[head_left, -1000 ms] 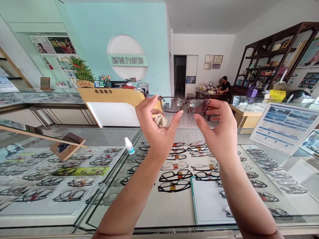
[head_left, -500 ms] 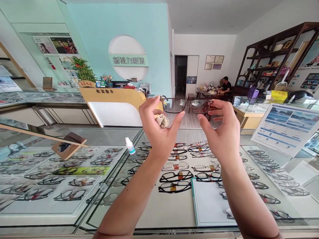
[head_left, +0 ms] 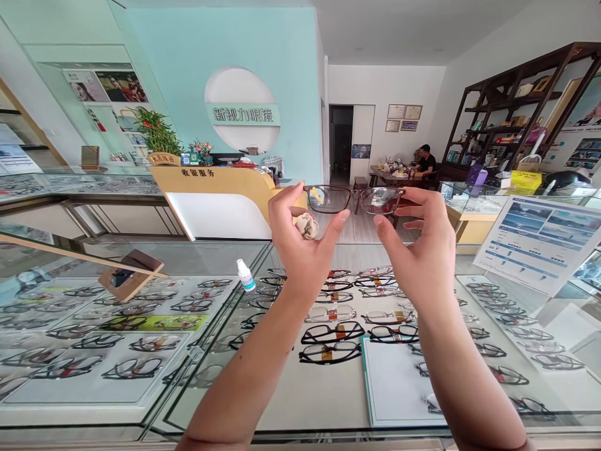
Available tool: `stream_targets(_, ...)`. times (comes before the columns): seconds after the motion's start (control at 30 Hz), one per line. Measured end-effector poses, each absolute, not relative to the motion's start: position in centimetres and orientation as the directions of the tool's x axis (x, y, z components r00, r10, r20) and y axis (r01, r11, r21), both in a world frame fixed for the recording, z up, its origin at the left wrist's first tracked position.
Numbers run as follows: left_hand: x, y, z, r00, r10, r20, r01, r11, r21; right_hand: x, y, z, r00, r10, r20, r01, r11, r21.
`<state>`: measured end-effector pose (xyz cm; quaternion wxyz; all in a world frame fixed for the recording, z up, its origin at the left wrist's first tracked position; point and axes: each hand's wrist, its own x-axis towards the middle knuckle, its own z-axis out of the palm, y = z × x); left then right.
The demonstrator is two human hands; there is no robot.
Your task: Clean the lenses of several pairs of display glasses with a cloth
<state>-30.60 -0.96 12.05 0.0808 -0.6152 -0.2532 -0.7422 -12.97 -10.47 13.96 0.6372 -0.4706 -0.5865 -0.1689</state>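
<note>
A pair of dark-framed eyeglasses [head_left: 355, 199] is held up in front of me, above the glass display case [head_left: 300, 401]. My left hand [head_left: 300, 241] grips its left end between the fingers and thumb, and a crumpled light cloth [head_left: 307, 226] is tucked in the same palm. On the other end, my right hand [head_left: 419, 247] pinches the frame near the hinge, its thumb below the right lens. The wall and floor show through both lenses. A small white bottle [head_left: 245, 275] with a blue label stands on the glass, left of my left forearm.
Rows of eyeglasses [head_left: 332, 333] lie inside the case. A wooden stand [head_left: 131, 275] rests on the left counter glass, and a printed sign [head_left: 539, 244] leans at the right. Beyond are a service counter [head_left: 220, 207] and a person [head_left: 426, 161] seated at a table.
Both hands and the eyeglasses have shifted slightly to the right. The lenses have tilted a little, and the left one shows a brighter yellow patch. The grip is the same.
</note>
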Motion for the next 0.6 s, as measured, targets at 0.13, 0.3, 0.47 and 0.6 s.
stream_targets(0.13,-30.36,-0.81,11.92,-0.238,0.254,0.937,0.397,-0.855,0.333,-12.94,-10.54,13.97,0.251,0.314,0.916,0.775,0.502,-0.384)
stream_targets(0.3,-30.07,-0.61,11.83,-0.252,0.291,0.923,0.356,-0.859,0.368,-12.88,-10.67,14.05,0.239,0.313,0.919,0.780,0.502,-0.374)
stream_targets(0.47,-30.03,-0.42,11.86,-0.237,0.292,0.927,0.359,-0.860,0.362,-12.82,-10.70,14.12,0.236,0.312,0.920,0.778,0.507,-0.371)
stream_targets(0.6,-30.15,-0.28,11.78,-0.228,0.273,0.935,0.409,-0.844,0.346,-12.68,-10.50,14.01,0.227,0.330,0.916,0.779,0.503,-0.374)
